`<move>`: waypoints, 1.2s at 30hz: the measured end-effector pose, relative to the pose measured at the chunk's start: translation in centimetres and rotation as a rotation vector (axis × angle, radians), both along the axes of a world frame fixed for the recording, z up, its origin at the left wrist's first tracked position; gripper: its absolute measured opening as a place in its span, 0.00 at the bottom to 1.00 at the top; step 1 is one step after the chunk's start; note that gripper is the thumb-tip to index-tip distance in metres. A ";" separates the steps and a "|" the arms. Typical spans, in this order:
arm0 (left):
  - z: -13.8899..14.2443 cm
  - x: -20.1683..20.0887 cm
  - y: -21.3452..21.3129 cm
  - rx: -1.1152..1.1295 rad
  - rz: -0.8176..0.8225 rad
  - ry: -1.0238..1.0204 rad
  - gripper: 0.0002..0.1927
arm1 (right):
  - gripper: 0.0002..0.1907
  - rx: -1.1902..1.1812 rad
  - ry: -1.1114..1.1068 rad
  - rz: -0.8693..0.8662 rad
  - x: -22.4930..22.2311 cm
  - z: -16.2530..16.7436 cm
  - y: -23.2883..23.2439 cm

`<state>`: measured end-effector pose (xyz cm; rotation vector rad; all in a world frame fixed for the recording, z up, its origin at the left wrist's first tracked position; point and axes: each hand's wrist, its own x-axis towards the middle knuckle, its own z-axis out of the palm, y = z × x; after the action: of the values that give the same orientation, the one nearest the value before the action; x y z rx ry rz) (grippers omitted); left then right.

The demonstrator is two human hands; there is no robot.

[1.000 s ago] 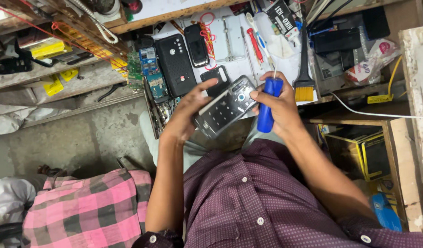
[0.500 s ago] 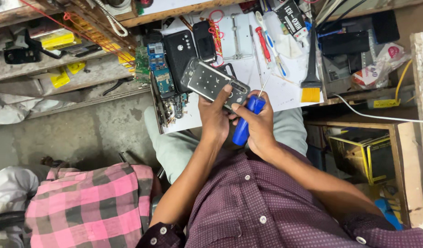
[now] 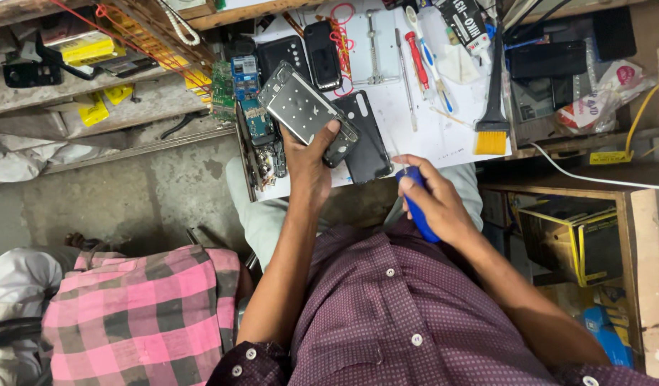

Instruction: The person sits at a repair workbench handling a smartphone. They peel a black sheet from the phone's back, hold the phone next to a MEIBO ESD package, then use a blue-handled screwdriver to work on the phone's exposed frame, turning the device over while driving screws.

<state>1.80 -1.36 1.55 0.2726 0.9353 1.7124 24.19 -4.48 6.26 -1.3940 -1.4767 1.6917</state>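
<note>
Left hand: the left hand [image 3: 309, 166] was stretched out over the near edge of the table [image 3: 444, 136], its fingers and thumb clamped on the lower end of an opened phone frame [image 3: 304, 111].
Phone frame: it lay tilted in that grip, silver inner side up, its far end pointing toward the upper left, above the white sheet on the table.
Right hand: the right hand [image 3: 433, 204] was drawn back near the person's chest, fingers curled tight around the blue handle of a screwdriver [image 3: 417, 207]; the tip was hidden.
Back cover: a dark phone back cover [image 3: 365, 139] lay flat on the table just beside the frame, partly under it.
Circuit boards: green and blue circuit boards [image 3: 245, 93] sat at the left edge of the table, near the frame.
Other phones: two dark phones [image 3: 322, 53] lay farther back.
Brush: a black brush with yellow bristles [image 3: 492, 121] lay on the right part of the sheet, well apart from both hands.
Red screwdriver: a red-handled one [image 3: 417, 61] lay near the top of the sheet.
Neighbour: a person in a pink checked shirt [image 3: 140, 314] sat to the left.
</note>
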 end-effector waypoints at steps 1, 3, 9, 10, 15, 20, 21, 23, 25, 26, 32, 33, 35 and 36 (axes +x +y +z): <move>-0.1 0.0 -0.1 0.002 -0.005 0.014 0.37 | 0.24 0.058 -0.079 0.043 0.0 0.0 -0.3; -0.2 0.1 -0.3 0.010 -0.019 0.043 0.39 | 0.23 0.081 -0.221 0.094 -0.1 0.1 -0.7; -0.5 -0.2 -0.8 0.010 -0.035 0.105 0.43 | 0.22 0.323 -0.346 0.173 -0.2 0.5 -0.9; -0.5 -0.3 -0.9 0.010 -0.040 0.100 0.43 | 0.22 0.312 -0.355 0.176 -0.2 0.5 -1.0; -1.1 -0.3 -0.9 0.039 -0.044 0.092 0.41 | 0.23 0.339 -0.354 0.188 -0.3 0.5 -1.0; -2.0 -0.1 -0.9 0.066 -0.048 0.104 0.39 | 0.23 0.307 -0.350 0.200 -0.5 0.4 -1.0; -2.1 -0.1 -0.9 0.064 -0.050 0.110 0.39 | 0.23 0.300 -0.357 0.198 -0.6 0.3 -1.0; -2.2 0.1 -1.0 0.068 -0.056 0.111 0.39 | 0.23 0.327 -0.351 0.196 -0.6 0.2 -1.1; -2.2 0.2 -1.1 0.066 -0.062 0.106 0.39 | 0.21 0.387 -0.323 0.192 -0.7 0.0 -1.1; -2.2 0.3 -1.2 0.065 -0.064 0.100 0.38 | 0.21 0.299 -0.348 0.169 -0.7 -0.1 -1.1; -1.9 0.0 -1.3 0.067 -0.070 0.107 0.40 | 0.19 0.163 -0.298 0.044 -0.3 -0.4 -0.3; -1.9 -0.1 -1.2 0.069 -0.065 0.121 0.41 | 0.18 0.209 -0.274 0.065 -0.1 -0.2 -0.3; -1.9 -0.2 -1.3 0.060 -0.070 0.123 0.40 | 0.19 0.278 -0.257 0.120 0.2 0.3 -0.7; -1.9 -0.2 -1.2 0.059 -0.079 0.123 0.39 | 0.19 0.309 -0.265 0.151 0.2 0.5 -0.9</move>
<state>1.56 -2.57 -0.35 0.4528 0.9518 1.6666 24.38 -5.39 6.71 -1.4029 -1.9394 1.3238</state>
